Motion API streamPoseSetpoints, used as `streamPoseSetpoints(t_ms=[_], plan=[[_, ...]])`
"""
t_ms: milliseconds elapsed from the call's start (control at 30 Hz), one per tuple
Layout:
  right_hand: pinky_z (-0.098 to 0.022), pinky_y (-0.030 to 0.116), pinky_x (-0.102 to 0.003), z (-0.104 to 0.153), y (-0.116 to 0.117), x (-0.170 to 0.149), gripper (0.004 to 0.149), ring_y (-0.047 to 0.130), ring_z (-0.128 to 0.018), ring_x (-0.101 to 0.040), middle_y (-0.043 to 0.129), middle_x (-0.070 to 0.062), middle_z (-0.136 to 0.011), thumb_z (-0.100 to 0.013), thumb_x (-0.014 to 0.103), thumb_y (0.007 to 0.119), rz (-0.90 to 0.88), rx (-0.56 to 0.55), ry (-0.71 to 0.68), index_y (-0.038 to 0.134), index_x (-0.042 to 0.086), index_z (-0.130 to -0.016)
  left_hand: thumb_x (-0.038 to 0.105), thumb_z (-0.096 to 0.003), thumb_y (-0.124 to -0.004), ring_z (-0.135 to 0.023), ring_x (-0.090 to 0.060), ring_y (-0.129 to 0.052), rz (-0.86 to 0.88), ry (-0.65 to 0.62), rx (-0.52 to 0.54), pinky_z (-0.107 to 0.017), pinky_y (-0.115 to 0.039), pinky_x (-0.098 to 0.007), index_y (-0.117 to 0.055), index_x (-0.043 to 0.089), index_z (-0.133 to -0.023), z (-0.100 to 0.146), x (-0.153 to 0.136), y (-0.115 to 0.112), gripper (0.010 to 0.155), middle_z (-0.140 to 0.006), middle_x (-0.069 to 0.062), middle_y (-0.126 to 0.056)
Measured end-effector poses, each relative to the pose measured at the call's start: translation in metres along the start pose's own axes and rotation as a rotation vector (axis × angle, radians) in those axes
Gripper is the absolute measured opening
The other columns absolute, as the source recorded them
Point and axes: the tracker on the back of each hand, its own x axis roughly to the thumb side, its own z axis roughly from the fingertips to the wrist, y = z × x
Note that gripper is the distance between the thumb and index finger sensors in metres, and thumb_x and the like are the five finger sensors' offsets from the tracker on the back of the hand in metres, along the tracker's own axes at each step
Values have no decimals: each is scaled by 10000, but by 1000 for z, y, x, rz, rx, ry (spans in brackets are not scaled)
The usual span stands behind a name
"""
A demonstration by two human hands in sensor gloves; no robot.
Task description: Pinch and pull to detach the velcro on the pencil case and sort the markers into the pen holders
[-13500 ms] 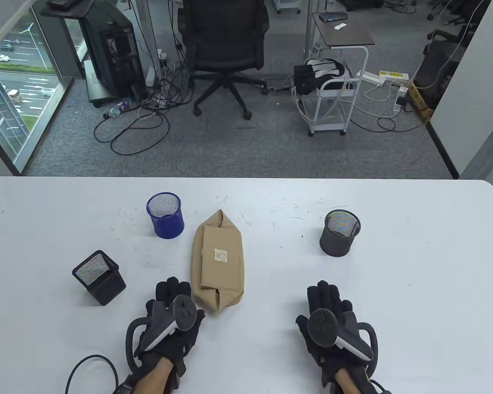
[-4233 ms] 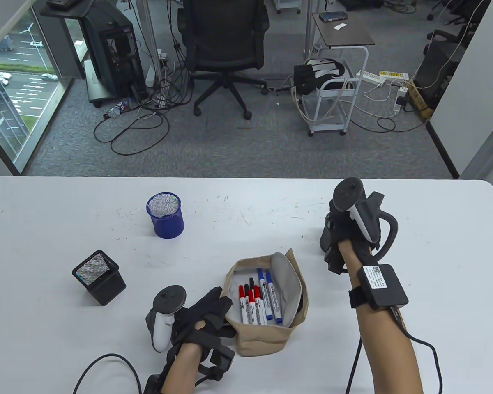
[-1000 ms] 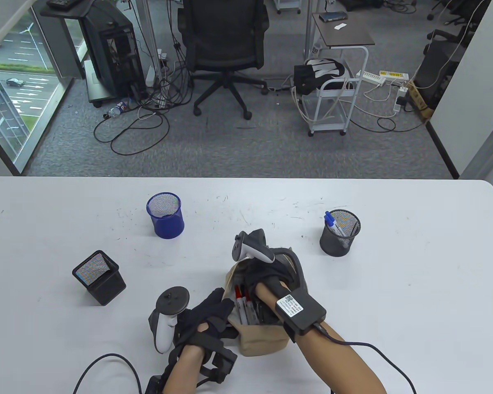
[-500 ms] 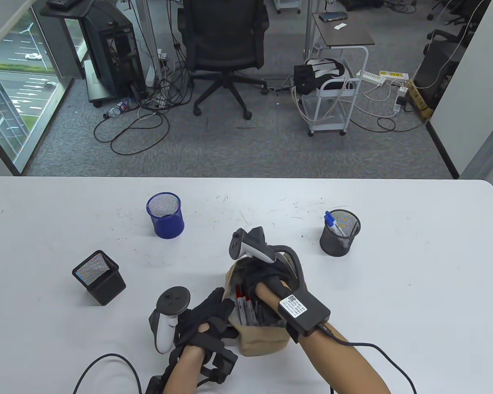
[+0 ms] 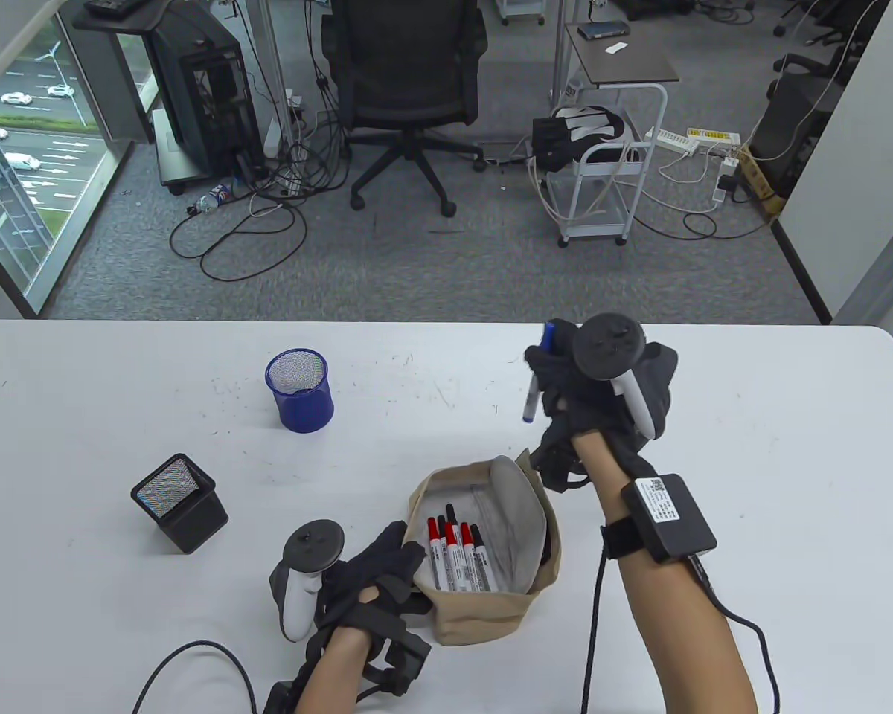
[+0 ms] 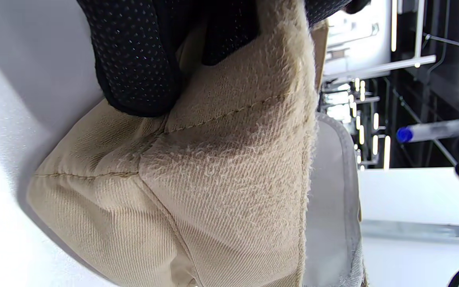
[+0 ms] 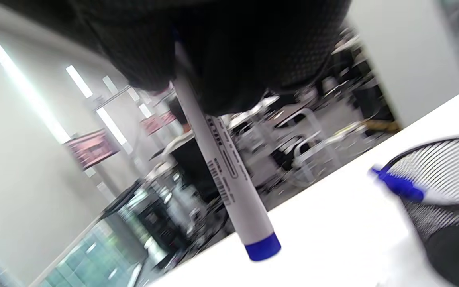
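The tan pencil case [image 5: 484,625] lies open near the table's front edge, with several red and black markers [image 5: 454,554] in its grey lining. My left hand [image 5: 387,573] grips the case's near-left rim; in the left wrist view its fingers [image 6: 142,59] pinch the tan fabric [image 6: 221,191]. My right hand [image 5: 551,372] is raised behind the case and holds a blue marker [image 5: 532,387], which hangs steeply. The right wrist view shows that marker [image 7: 221,171] under the glove, and to its right the black round mesh holder [image 7: 444,191] with a blue marker [image 7: 401,187] in it.
A blue round mesh holder [image 5: 299,390] stands at the back left. A black square holder [image 5: 178,502] stands at the left, tilted. In the table view my right hand hides the black round holder. Cables trail off the table's front edge.
My right hand has come up out of the case with a blue marker and moved back and to the right, over the black round holder. The left hand keeps its grip on the rim.
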Motion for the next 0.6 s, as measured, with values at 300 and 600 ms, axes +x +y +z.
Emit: streamPoseSetpoints(t_ms=[300,600], plan=[[-364,882,-395,-35,14,-78,541,1065,-505,-254,984,-102,-810,-406,305,961,131,-118,214,829,151,-908,373,-584,-684,-902,-482,-838,4,5,-5,-444,-973,-383,-423,35,-1166,0,0,0,721,-1130,-329,-594],[-372,877,-431,-22,14,-83,687,1055,-562,-300,927,-184,-874,-407,387,934,144,19,127,738,57,-977,375,-586,-683,-905,-480,-836,7,3,-8,-447,-973,-381,-419,41,-1168,0,0,0,722,-1132,-327,-591]])
